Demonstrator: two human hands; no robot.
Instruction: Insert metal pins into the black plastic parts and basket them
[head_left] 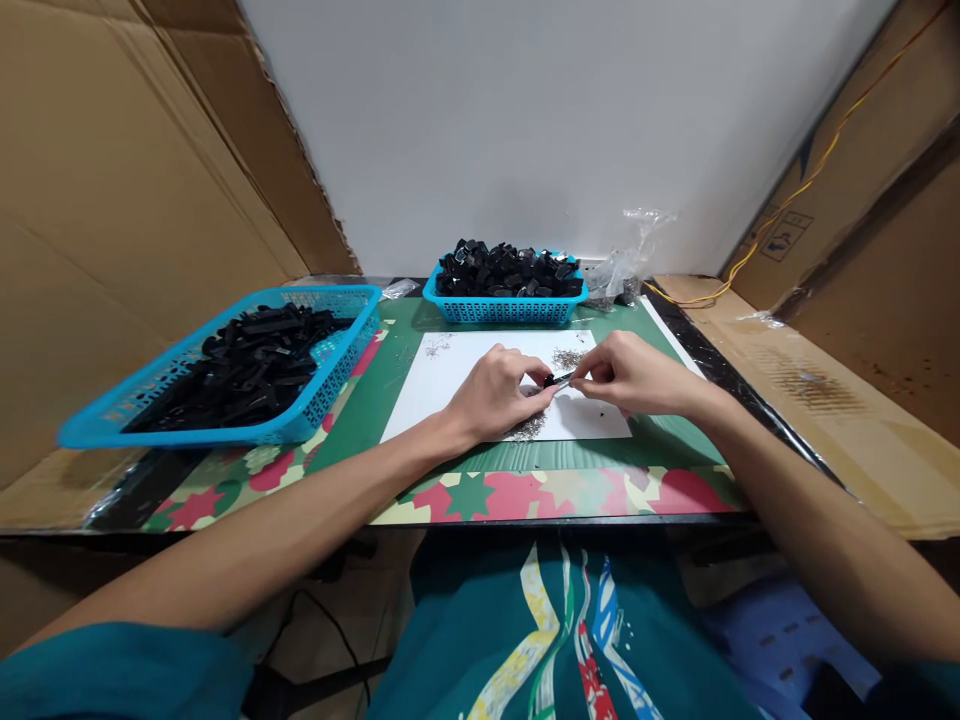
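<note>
Over a white sheet [450,375], my two hands meet close together. My left hand [501,396] is closed in a pinch on a small black plastic piece [550,381], mostly covered by the fingers. My right hand [628,374] is also closed, pinching a thin silvery and dark tool [564,380]. Its tip touches or nearly touches the black piece; its exact kind is too small to make out. Tiny metal bits lie in a pile [568,358] beyond the hands, and another pile [529,428] sits below my left hand.
A blue basket [345,390] of long black plastic parts stands at the left. Another blue basket [506,308], heaped with small black pieces, is at the back beside a clear plastic bag [619,275]. Cardboard walls [150,150] flank the green-topped table [352,425]. A yellow wire [810,185] hangs at the right.
</note>
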